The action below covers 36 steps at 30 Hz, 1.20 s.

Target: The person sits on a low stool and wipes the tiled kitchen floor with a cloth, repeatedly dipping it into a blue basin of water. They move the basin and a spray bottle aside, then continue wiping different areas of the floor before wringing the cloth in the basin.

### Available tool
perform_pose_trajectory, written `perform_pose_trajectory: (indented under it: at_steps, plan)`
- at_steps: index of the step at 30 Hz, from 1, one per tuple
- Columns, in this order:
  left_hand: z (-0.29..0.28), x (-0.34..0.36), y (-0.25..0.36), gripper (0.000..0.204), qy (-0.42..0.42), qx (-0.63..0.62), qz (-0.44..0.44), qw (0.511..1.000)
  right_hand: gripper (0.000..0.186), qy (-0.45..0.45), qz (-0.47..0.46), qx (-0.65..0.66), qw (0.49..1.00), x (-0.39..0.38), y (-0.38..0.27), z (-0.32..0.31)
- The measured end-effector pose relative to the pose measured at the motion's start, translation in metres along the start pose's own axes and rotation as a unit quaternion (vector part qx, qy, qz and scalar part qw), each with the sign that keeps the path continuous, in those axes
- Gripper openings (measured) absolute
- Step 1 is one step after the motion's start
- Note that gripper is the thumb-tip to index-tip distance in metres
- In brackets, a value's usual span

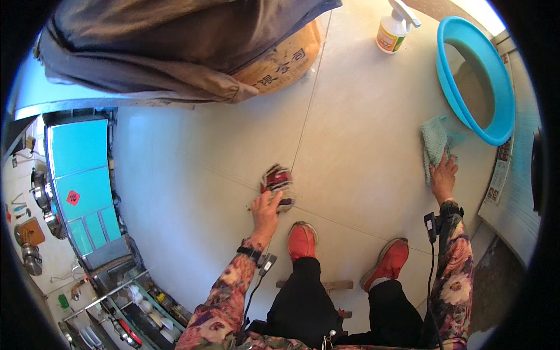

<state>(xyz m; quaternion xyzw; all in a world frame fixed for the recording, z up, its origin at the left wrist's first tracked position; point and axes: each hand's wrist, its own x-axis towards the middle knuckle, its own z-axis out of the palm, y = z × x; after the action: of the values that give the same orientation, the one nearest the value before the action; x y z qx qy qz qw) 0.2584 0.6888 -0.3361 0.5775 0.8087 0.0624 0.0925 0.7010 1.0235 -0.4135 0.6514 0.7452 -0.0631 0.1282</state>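
A red, white and dark rag (278, 182) lies bunched on the pale tiled floor (204, 163), just ahead of the person's red shoes (301, 239). The left hand (266, 211) presses on its near edge, fingers spread and curled over the cloth rather than closed round it. To the right, well apart from the rag, a teal cloth (434, 143) lies flat on the floor beside a blue basin (496, 87). The right hand (444, 175) rests on the cloth's lower end, palm down and fingers splayed, gripping nothing. The basin stands tilted against the wall side, its rim touching or nearly touching the cloth. Beyond it stands a spray bottle (394, 29). At the top a round tan drum (286, 61) sits half under a grey-brown cover (175, 41). On the left stands a teal cabinet (81, 181).
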Motion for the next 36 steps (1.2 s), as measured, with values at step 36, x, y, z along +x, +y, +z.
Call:
perform_pose_trajectory:
  at_steps: [36]
  plan:
    - [0.069, -0.232, -0.229, 0.059, 0.054, 0.002, -0.521, 0.852, 0.069, -0.017, -0.019, -0.102, 0.994, 0.010, 0.036, 0.019]
